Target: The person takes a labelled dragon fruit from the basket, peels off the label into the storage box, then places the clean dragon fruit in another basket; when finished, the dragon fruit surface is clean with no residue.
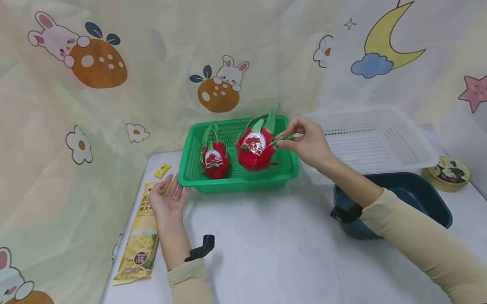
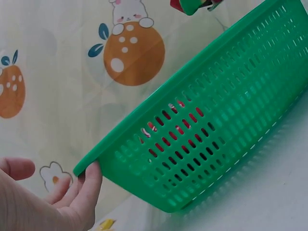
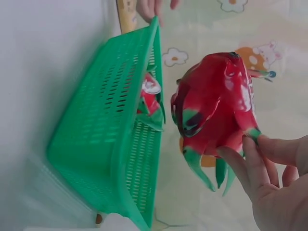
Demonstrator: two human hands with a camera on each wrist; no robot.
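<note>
My right hand (image 1: 311, 144) pinches a green leaf tip of a red dragon fruit (image 1: 254, 156) with a round white sticker. In the right wrist view that dragon fruit (image 3: 216, 103) hangs above the rim of the green basket (image 3: 86, 139). A second, smaller dragon fruit (image 1: 215, 163) lies inside the basket (image 1: 243, 183) at its left end. My left hand (image 1: 168, 198) is at the basket's left corner, palm up with fingers extended. In the left wrist view the fingertips (image 2: 94, 171) touch the underside of the rim.
Left of the basket lie a yellow noodle packet (image 1: 136, 248) and a small yellow wrapped candy (image 1: 162, 170). At right stand a white perforated basket (image 1: 366, 140), a dark blue basin (image 1: 442, 213) beneath my right forearm, and a round tin (image 1: 452, 173). A printed cloth hangs behind the table.
</note>
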